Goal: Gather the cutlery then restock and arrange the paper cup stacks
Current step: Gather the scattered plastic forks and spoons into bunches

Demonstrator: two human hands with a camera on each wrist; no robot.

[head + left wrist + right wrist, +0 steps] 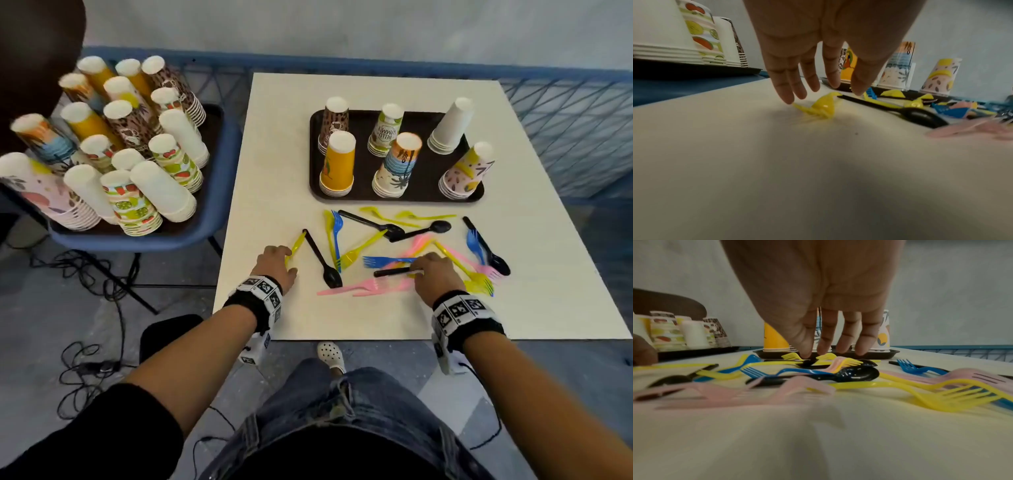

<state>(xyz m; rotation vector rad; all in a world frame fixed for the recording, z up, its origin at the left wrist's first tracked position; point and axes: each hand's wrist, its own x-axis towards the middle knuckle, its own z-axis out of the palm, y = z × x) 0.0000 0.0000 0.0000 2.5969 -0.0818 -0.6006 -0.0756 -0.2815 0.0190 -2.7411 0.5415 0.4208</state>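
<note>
Jeans: knee and shoe lie nearest, below the tabletop (376,318).
Left grip: left hand (275,265), fingers straight, touches a yellow fork (818,108), probably to slide it inward.
Right grip: right hand (435,272) reaches down onto a black spoon (392,272); hold unclear.
Cutlery: scattered before the tray (474,197).
Writing: one cup (386,132) reads "ICED"; rest unreadable.
</note>
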